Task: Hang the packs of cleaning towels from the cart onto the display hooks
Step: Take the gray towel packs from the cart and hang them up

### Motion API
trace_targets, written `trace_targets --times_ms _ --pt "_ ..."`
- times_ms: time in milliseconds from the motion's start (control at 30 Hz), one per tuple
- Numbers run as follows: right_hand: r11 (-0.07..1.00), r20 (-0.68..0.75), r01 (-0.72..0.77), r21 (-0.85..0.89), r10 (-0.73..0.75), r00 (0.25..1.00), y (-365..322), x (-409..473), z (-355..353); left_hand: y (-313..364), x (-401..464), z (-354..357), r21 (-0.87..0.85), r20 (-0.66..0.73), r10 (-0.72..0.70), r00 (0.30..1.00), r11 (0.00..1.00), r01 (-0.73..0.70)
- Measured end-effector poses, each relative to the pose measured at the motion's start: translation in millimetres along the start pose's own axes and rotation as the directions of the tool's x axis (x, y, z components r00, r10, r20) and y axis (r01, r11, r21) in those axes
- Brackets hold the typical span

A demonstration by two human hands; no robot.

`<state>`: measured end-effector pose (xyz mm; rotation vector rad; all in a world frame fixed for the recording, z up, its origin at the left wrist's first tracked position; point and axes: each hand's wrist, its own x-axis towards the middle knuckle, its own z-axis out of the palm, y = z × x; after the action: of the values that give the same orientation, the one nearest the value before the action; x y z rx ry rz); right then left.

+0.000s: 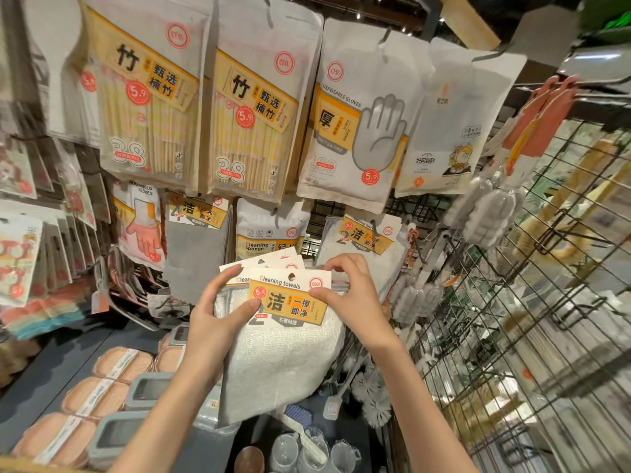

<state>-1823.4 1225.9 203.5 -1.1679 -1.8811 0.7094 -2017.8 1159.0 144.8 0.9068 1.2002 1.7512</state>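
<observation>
Both hands hold a stack of white cleaning towel packs (283, 353) with orange-and-white header cards, fanned so that three cards show. My left hand (218, 319) grips the stack's left side, thumb on the front card. My right hand (348, 288) pinches the front card's top right corner. Just above and to the right, a matching towel pack (367, 240) hangs on a display hook (375, 227). The cart is not in view.
Packs of bamboo chopsticks (153, 104), disposable gloves (358, 124) and a cleaning sponge pack (269, 233) hang above. A wire grid rack (512, 319) with brushes stands at the right. A lower shelf (68, 363) holds sponges and grey containers.
</observation>
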Motion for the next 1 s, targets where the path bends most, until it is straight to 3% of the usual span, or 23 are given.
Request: trace_targets --times_ms 200,400,567,1000 --pt "0.977 0.057 -0.087 0.193 0.078 0.995 2.4 -6.9 -0.8 5.6 -4.2 4.1 0.02 0.009 0.001 1.0 1.0 -0.001" --pt "0.964 -0.068 -0.091 0.25 0.112 0.991 10.5 -6.0 -15.7 11.9 -9.2 3.8 0.017 0.074 0.018 0.997 1.0 -0.02" --pt "0.962 -0.173 -0.086 0.259 0.134 0.976 18.4 0.1 -38.2 8.5 -6.9 2.8 -0.048 0.062 0.03 0.998 0.998 -0.027" --pt "0.951 -0.403 -0.08 0.297 0.201 0.893 42.3 31.1 -75.9 1.0 -1.1 -5.5 -0.02 0.045 0.052 0.998 0.999 -0.051"
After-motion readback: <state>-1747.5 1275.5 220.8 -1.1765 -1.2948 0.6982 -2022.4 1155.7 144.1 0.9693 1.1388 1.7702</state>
